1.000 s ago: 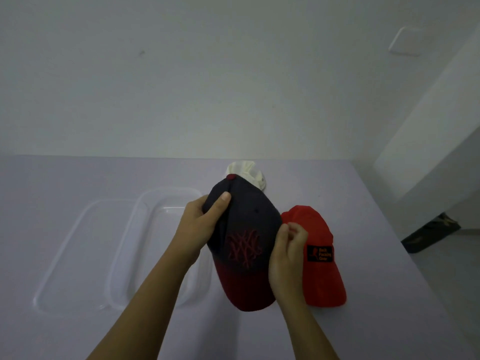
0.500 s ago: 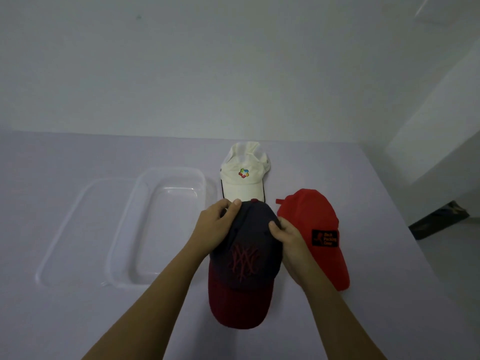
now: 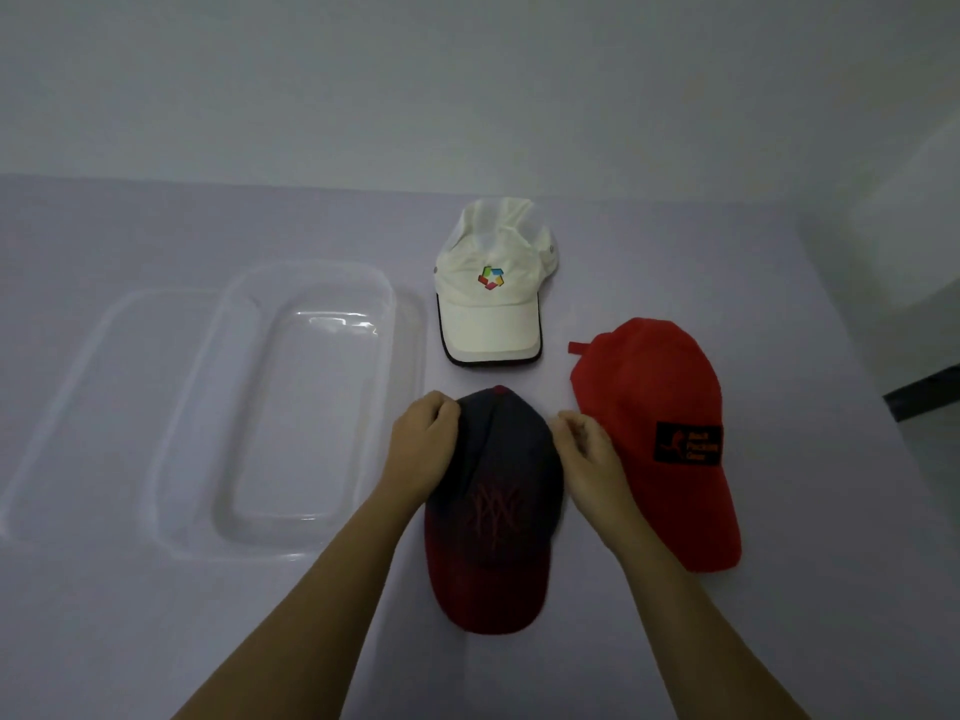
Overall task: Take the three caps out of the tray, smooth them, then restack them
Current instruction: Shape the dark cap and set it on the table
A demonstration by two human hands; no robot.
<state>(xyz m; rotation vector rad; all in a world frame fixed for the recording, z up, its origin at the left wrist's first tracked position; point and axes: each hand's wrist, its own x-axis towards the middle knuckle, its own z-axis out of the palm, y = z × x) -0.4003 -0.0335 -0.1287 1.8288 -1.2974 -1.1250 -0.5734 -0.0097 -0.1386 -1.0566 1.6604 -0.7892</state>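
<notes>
A person's left hand (image 3: 423, 449) and right hand (image 3: 589, 452) pinch opposite sides of the dark cap (image 3: 493, 506), fingers curled tight on its soft crown. It lies flat on the table (image 3: 779, 615), its long axis running from the crown at the fingertips down to the stiff maroon brim nearest the person. The white cap (image 3: 493, 298) and red cap (image 3: 654, 428) rest close by. The clear plastic tray (image 3: 405, 324) sits empty at left.
</notes>
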